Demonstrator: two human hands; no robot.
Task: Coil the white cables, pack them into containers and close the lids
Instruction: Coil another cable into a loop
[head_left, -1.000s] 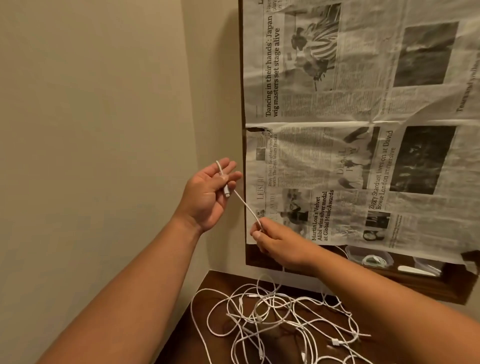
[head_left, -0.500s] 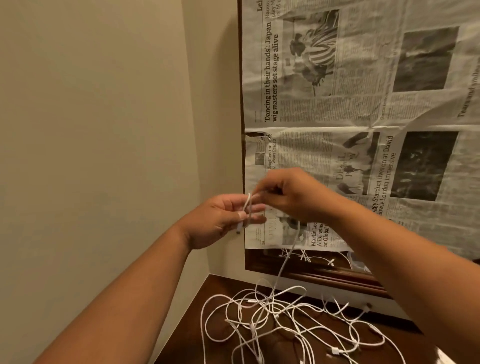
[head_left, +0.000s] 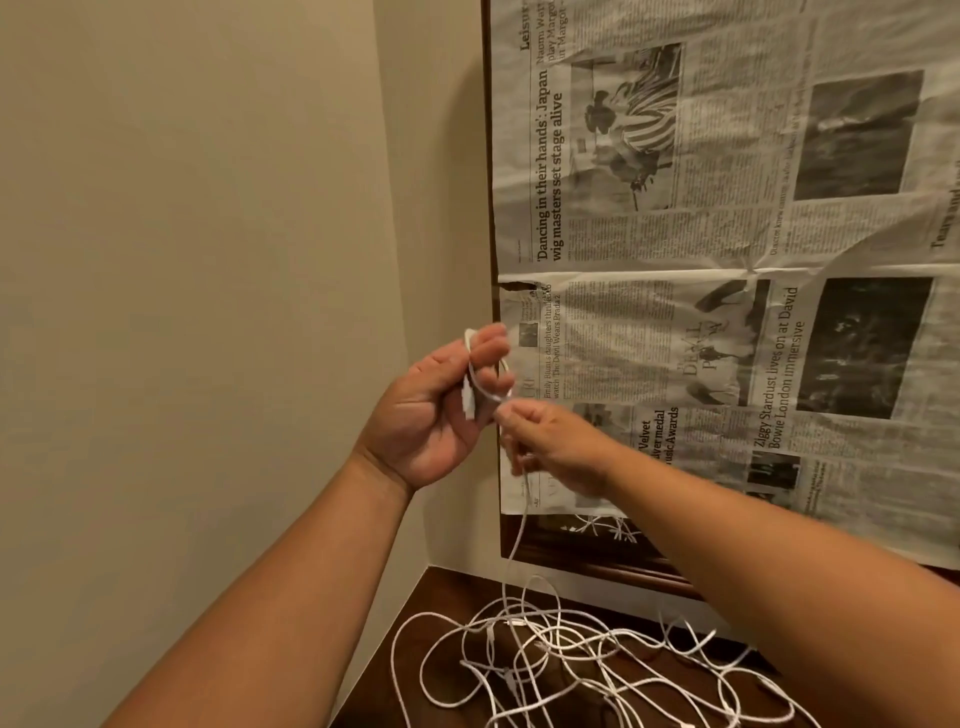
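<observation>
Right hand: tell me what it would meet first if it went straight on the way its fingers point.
Probably the left hand: the right hand points left and slightly up, its fingers pinching the white cable beside the loop around the left hand's fingers. Depth is unclear, but they look nearly touching.

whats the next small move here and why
Probably sweep the right hand up and over the left hand to lay another loop: the thin white cable makes barely one turn round the left fingers, and the rest trails to the white tangle on the dark wooden table.
</observation>
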